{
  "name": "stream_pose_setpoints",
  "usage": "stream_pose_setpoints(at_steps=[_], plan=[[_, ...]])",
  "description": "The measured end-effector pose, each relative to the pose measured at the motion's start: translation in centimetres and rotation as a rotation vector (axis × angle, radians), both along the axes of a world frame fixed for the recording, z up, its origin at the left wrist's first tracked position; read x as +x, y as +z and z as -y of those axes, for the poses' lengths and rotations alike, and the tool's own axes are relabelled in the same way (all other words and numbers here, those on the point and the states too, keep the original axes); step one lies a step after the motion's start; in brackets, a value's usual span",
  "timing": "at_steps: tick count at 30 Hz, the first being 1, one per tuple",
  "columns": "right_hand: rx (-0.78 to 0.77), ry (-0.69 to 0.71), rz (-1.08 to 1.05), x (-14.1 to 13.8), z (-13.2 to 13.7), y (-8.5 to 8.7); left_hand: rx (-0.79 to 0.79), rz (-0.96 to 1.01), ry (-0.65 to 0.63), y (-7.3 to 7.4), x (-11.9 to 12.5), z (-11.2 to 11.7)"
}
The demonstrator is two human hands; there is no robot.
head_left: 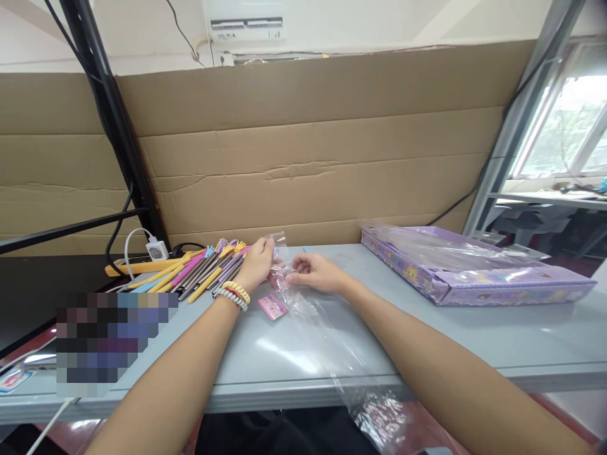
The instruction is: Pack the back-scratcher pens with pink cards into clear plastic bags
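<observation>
I've just got the one feed here — head cam, looking forward and down across the table (521, 338), pretty close, near edge low in view, far edge around mid-height — cardboard (303, 148) beyond.

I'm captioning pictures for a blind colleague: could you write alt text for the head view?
A person's left hand grips clear plastic above a grey table, with the right hand close beside it. A small pink card lies just below the hands. Colourful pens are piled to the left; a purple box sits to the right.
</observation>
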State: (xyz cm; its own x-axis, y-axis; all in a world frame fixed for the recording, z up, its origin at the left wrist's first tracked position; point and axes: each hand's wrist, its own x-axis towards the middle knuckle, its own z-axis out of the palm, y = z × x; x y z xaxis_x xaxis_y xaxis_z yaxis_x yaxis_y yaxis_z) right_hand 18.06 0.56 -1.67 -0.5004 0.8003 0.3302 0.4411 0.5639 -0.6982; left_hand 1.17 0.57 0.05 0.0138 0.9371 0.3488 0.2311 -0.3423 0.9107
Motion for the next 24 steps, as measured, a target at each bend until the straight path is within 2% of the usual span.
stream_pose_setpoints(at_steps=[2, 5, 8, 10, 13, 19, 24], plan=[[-0.019, -0.031, -0.103, -0.2, -0.1, -0.1, 0.014, 0.056, 0.031, 0.0, 0.3, 0.0], [0.029, -0.102, -0.242, -0.4, -0.2, 0.1, -0.052, 0.140, 0.032, 0.3, 0.6, 0.3], [0.035, -0.174, -0.365, -0.4, -0.2, 0.4, -0.085, 0.169, -0.105, 0.5, 0.7, 0.8], [0.028, -0.211, -0.416, -0.3, -0.3, 0.5, -0.081, 0.103, -0.207, 0.4, 0.7, 1.0], [0.036, -0.236, -0.410, -0.2, -0.5, 0.4, -0.038, -0.018, -0.256, 0.2, 0.8, 1.1], [0.147, -0.224, -0.268, -0.4, -0.2, 0.3, 0.005, -0.073, -0.211, -0.1, 0.5, 0.6], [0.075, -0.198, -0.296, -0.5, -0.3, 0.3, 0.073, -0.201, -0.217, 0.1, 0.3, 0.9]])
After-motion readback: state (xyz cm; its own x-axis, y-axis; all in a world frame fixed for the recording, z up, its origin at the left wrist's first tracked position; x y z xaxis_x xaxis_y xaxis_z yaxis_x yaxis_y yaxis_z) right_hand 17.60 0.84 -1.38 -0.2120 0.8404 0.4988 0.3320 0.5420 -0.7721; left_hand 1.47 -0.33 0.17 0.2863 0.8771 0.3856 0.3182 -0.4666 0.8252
